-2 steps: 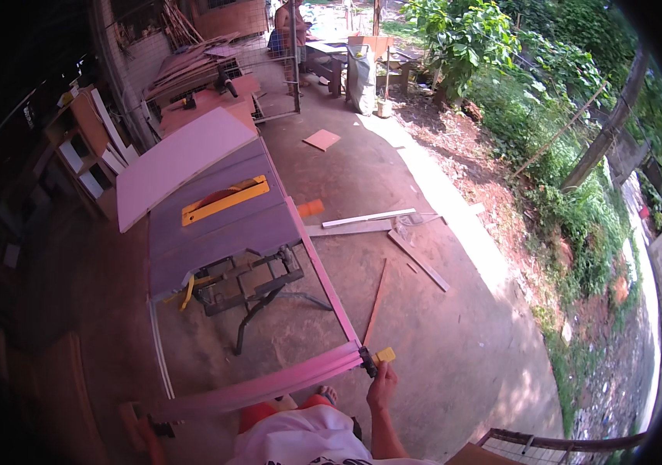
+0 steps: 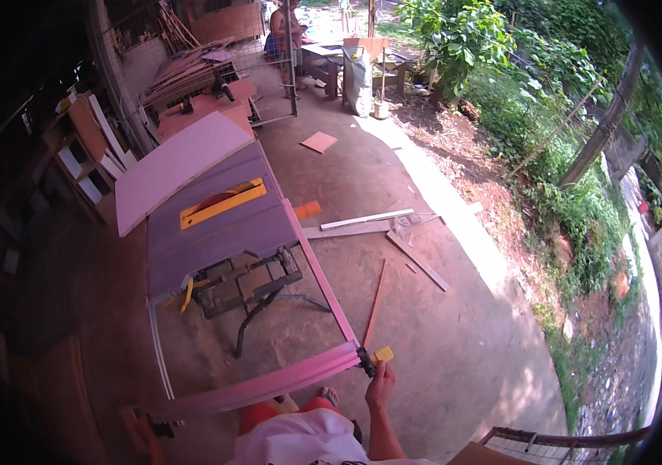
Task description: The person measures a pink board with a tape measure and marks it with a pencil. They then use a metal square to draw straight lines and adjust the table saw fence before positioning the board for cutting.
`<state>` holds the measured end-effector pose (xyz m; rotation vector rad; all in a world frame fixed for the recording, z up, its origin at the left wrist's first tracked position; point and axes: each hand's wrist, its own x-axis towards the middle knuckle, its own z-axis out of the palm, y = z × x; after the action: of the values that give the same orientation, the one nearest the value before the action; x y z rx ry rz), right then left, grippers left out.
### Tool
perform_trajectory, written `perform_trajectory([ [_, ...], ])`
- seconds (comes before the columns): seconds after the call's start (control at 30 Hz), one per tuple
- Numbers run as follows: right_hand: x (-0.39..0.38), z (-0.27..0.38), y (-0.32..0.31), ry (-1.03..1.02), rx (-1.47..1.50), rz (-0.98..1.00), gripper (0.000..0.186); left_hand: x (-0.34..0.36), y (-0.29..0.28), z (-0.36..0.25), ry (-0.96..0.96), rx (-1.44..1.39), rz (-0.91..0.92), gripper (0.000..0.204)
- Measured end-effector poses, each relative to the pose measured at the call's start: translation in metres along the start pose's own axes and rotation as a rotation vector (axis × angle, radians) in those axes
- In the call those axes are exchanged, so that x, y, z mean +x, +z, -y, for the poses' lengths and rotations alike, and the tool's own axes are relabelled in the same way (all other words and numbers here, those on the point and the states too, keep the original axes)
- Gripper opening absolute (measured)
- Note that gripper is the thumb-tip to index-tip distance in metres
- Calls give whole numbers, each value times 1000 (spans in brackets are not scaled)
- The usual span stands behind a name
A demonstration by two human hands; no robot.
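Observation:
A table saw (image 2: 214, 248) stands in front of me, its reddish blade (image 2: 218, 199) rising through a yellow insert. Its long rip fence (image 2: 261, 381) lies crosswise close to my body, on rails pulled out toward me. At the fence's right end my right hand (image 2: 380, 387) is closed on a yellow lever (image 2: 382, 355) beside a black fitting. My left hand (image 2: 147, 435) is closed at the fence's left end, where shade hides the details of its grip. A pale board (image 2: 183, 167) rests askew on the far part of the saw table.
Loose strips (image 2: 417, 261) and a small square panel (image 2: 318, 142) lie on the concrete floor to the right. A wooden shelf unit (image 2: 87, 155) stands at left. Beyond the saw are a workbench with tools (image 2: 207, 105), a grey sack (image 2: 357, 81) and another person (image 2: 288, 43).
The view has shifted very slightly. Both hands stay at the ends of the fence, and nothing else has visibly moved.

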<state>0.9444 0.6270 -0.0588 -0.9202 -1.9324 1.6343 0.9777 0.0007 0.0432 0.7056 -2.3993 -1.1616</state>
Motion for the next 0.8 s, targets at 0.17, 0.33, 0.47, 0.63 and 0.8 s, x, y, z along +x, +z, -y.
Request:
perform_trajectory([
  [0.17,51,-41,6,-61,530,117,45,18,20,43,564,287,-2,30],
  [0.33,69,-30,23,151,787,505,47,63,20,136,-248,-544,-82,28],
  [0.47,79,30,-3,96,386,343,24,50,4,128,121,36,140,31],
  [0.63,82,49,-20,159,444,243,26,30,24,111,-124,-136,-116,28],
  [0.8,99,141,-12,-14,345,248,32,-6,-5,73,162,232,9,19],
])
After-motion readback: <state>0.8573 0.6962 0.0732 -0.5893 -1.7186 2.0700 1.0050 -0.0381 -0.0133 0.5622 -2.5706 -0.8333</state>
